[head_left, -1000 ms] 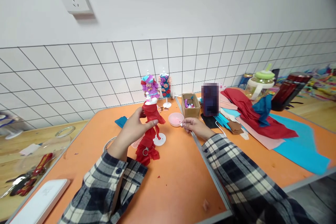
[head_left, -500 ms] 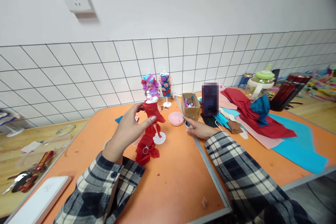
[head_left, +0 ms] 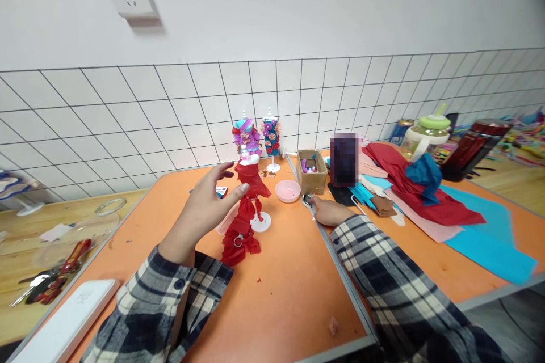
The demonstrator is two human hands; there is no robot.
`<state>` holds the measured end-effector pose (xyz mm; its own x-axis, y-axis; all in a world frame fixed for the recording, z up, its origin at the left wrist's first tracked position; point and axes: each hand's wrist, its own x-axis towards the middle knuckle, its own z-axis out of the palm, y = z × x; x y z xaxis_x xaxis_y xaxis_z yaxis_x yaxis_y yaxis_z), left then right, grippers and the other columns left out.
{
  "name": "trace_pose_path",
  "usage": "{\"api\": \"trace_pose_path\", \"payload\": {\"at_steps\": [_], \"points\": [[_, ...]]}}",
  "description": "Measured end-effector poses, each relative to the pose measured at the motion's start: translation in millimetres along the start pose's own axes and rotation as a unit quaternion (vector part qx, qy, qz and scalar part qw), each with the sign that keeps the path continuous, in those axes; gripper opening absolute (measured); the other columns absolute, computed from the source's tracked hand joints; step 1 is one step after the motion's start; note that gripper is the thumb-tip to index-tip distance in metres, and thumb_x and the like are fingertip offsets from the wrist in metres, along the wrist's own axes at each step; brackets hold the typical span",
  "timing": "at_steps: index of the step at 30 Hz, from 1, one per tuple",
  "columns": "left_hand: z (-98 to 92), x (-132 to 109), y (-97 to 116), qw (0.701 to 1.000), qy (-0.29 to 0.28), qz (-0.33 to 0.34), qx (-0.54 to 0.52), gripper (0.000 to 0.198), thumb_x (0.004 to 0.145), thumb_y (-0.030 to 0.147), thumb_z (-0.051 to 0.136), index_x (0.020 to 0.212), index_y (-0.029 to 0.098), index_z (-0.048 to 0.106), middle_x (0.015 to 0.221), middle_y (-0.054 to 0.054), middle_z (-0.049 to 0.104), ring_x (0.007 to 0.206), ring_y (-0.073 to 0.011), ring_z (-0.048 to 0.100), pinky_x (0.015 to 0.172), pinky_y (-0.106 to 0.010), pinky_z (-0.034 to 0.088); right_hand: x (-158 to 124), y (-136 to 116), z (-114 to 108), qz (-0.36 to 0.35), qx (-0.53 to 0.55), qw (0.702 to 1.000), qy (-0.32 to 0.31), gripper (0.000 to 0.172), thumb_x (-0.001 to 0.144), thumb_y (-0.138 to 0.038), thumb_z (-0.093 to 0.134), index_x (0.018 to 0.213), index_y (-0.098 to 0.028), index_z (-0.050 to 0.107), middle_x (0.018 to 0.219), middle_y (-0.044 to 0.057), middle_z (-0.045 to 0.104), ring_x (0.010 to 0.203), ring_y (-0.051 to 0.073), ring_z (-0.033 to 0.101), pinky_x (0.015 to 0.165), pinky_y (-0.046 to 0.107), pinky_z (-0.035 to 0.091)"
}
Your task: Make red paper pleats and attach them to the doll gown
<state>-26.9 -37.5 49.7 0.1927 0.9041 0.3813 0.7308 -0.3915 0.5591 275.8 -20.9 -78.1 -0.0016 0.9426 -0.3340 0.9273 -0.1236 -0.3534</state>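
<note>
My left hand (head_left: 208,204), thumb and fingers spread and holding nothing, hovers just left of a small mannequin (head_left: 251,173) dressed in red fabric on a white round base (head_left: 260,222). Crumpled red fabric (head_left: 238,244) lies at its foot, with a scissors-like metal ring (head_left: 238,240) on it. My right hand (head_left: 332,212) is low at the table seam, fingers curled down onto a small dark and silver thing (head_left: 307,199) that they mostly hide. Beside it are a pink bowl (head_left: 288,191) and a cardboard box (head_left: 313,181) with small colourful pieces inside.
Two more dressed mannequins, one purple (head_left: 247,135) and one teal (head_left: 271,139), stand behind. Red cloth (head_left: 400,181) and blue sheets (head_left: 494,249) cover the right side, near a lidded jug (head_left: 426,136) and a dark red flask (head_left: 474,150). A white power bank (head_left: 68,323) lies front left.
My left hand has drawn slightly away from the red-dressed mannequin. The right hand's pointing fingers have curled down onto the small dark thing. The view has shifted slightly.
</note>
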Motion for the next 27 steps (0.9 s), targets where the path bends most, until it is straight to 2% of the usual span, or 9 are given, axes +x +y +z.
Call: {"api": "trace_pose_path", "payload": {"at_steps": [6,11,14,16,18,19,22,25,27], "points": [[0.0,0.6,-1.5,1.000,0.000,0.001,-0.003,0.062,0.081,0.059,0.056,0.134,0.026,0.049,0.122,-0.009,0.064,0.115,-0.0280,0.058,0.090,-0.041,0.050,-12.7,-11.4,-5.9,0.045,-0.048,0.997,0.041,0.057,0.074,-0.027,0.063,0.128,-0.014,0.049,0.116,0.020,0.065,0.103,0.033,0.063,0.077,0.037,0.045],[1.1,1.3,-7.1,1.000,-0.027,0.004,0.005,0.064,0.079,0.060,0.059,0.132,0.025,0.051,0.124,-0.009,0.063,0.115,-0.0285,0.058,0.094,-0.044,0.048,-24.5,-7.2,-14.9,0.042,-0.066,0.993,0.084,0.036,0.072,-0.038,0.065,0.102,-0.018,0.064,0.107,0.015,0.069,0.100,0.033,0.063,0.073,0.037,0.043],[1.0,2.4,-10.3,0.998,-0.063,-0.005,0.006,0.063,0.077,0.059,0.061,0.129,0.024,0.055,0.126,-0.008,0.063,0.116,-0.0286,0.058,0.098,-0.044,0.046,-30.8,-8.5,-18.6,0.028,-0.052,0.989,0.134,0.022,0.075,-0.033,0.060,0.094,-0.023,0.067,0.101,0.007,0.070,0.095,0.027,0.063,0.069,0.032,0.040],[1.1,3.2,-11.1,0.997,-0.069,-0.016,-0.006,0.061,0.077,0.058,0.061,0.128,0.024,0.057,0.128,-0.008,0.063,0.118,-0.0284,0.057,0.100,-0.044,0.044,-33.5,-16.5,-14.6,-0.015,0.002,0.975,0.223,0.021,0.079,-0.026,0.054,0.095,-0.025,0.068,0.096,0.004,0.070,0.088,0.021,0.063,0.066,0.029,0.039],[2.3,4.0,-11.2,0.996,-0.079,-0.016,-0.026,0.059,0.077,0.057,0.062,0.127,0.024,0.058,0.131,-0.007,0.062,0.121,-0.0288,0.055,0.102,-0.044,0.043,-35.0,-31.5,-3.6,-0.103,0.097,0.940,0.311,0.022,0.081,-0.023,0.053,0.096,-0.024,0.069,0.087,0.003,0.070,0.078,0.017,0.062,0.064,0.027,0.038],[3.4,4.4,-11.3,0.996,-0.085,-0.015,-0.035,0.059,0.076,0.056,0.063,0.126,0.024,0.059,0.131,-0.008,0.062,0.122,-0.0291,0.055,0.102,-0.044,0.043,-35.3,-41.3,4.1,-0.156,0.150,0.921,0.323,0.020,0.082,-0.024,0.054,0.094,-0.022,0.070,0.081,0.002,0.069,0.074,0.016,0.060,0.063,0.026,0.038],[8.5,5.8,-12.5,0.994,-0.095,-0.009,-0.047,0.056,0.076,0.053,0.064,0.123,0.023,0.061,0.129,-0.008,0.064,0.119,-0.0301,0.056,0.099,-0.045,0.045,-34.9,-75.0,28.2,-0.253,0.284,0.875,0.299,0.022,0.086,-0.031,0.053,0.079,-0.020,0.071,0.077,0.004,0.069,0.072,0.015,0.059,0.065,0.026,0.041],[13.7,7.2,-13.9,0.995,-0.088,-0.001,-0.039,0.048,0.078,0.049,0.063,0.117,0.023,0.064,0.119,-0.007,0.069,0.110,-0.0291,0.062,0.094,-0.043,0.049,-33.5,-104.3,42.1,-0.232,0.405,0.843,0.269,0.022,0.084,-0.036,0.057,0.080,-0.018,0.070,0.079,0.004,0.069,0.074,0.016,0.059,0.066,0.027,0.043],[16.0,7.3,-12.9,0.996,-0.076,0.006,-0.035,0.042,0.079,0.047,0.062,0.113,0.023,0.066,0.112,-0.007,0.072,0.105,-0.0277,0.065,0.092,-0.041,0.050,-32.6,-116.9,43.6,-0.200,0.470,0.827,0.233,0.026,0.083,-0.042,0.058,0.083,-0.017,0.069,0.076,0.002,0.067,0.068,0.015,0.057,0.061,0.026,0.042]]}}
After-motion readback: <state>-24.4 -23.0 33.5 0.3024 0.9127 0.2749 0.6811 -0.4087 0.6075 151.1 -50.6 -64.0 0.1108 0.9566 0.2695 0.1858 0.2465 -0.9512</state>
